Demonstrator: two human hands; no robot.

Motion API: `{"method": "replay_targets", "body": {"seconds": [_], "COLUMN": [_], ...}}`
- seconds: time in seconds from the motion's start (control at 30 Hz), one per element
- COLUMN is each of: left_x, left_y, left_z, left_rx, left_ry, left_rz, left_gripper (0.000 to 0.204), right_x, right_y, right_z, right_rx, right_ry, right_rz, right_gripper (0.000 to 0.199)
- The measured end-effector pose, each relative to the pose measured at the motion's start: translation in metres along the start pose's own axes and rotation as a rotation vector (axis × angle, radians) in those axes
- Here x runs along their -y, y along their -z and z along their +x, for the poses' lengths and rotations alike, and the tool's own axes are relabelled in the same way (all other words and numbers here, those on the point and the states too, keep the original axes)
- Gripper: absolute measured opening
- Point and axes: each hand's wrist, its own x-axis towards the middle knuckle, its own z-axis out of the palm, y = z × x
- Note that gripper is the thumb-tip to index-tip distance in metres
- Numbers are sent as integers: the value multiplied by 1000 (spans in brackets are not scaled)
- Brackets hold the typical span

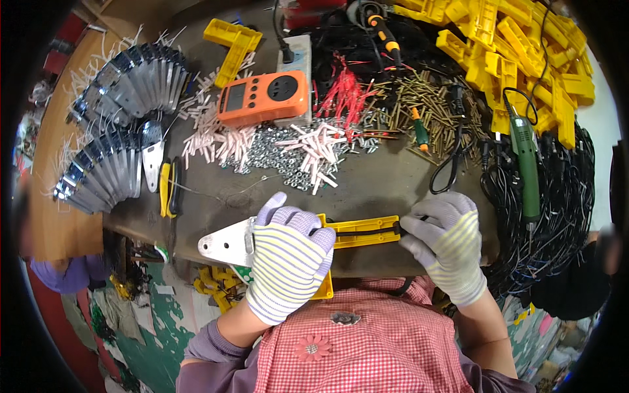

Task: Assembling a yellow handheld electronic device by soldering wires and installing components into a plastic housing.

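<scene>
A yellow plastic handle shell point(367, 232) lies near the table's front edge, with a black cable point(363, 231) along its channel. My left hand point(288, 255), in a striped glove, closes over the shell's left part. From under it a flat silver metal plate point(223, 245) with holes sticks out leftward; the joint between plate and shell is hidden by the glove. At the shell's right end, my right hand point(445, 242), in a matching glove, has its fingertips closed on the black cable where it leaves the shell.
Fanned metal plates point(105, 164) and yellow-handled pliers point(168, 187) lie left. Behind are an orange meter point(262, 98), loose nuts point(282, 154), white sleeves point(318, 147) and brass screws point(439, 108). A green power screwdriver point(526, 164), black cables point(557, 216) and yellow shells point(517, 52) fill the right.
</scene>
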Motion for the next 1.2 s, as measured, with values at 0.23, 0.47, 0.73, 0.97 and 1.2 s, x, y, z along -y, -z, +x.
{"method": "replay_targets", "body": {"seconds": [0.23, 0.47, 0.73, 0.97, 1.2], "left_x": [-12, -24, -25, -17, -15], "left_y": [15, 41, 41, 35, 36], "left_z": [-13, -42, -43, -41, -33], "left_rx": [136, 470, 482, 382, 390], "left_ry": [-29, -321, -296, -272, -297], "left_rz": [109, 379, 315, 188, 222], "left_gripper": [25, 37, 39, 40, 32], "right_x": [30, 39, 58, 61, 44], "right_y": [-48, -40, -47, -56, -34], "right_z": [19, 23, 48, 55, 52], "right_rx": [163, 195, 315, 303, 250], "right_ry": [92, 112, 194, 187, 55], "right_rz": [226, 210, 217, 197, 368], "right_gripper": [17, 17, 23, 28, 22]}}
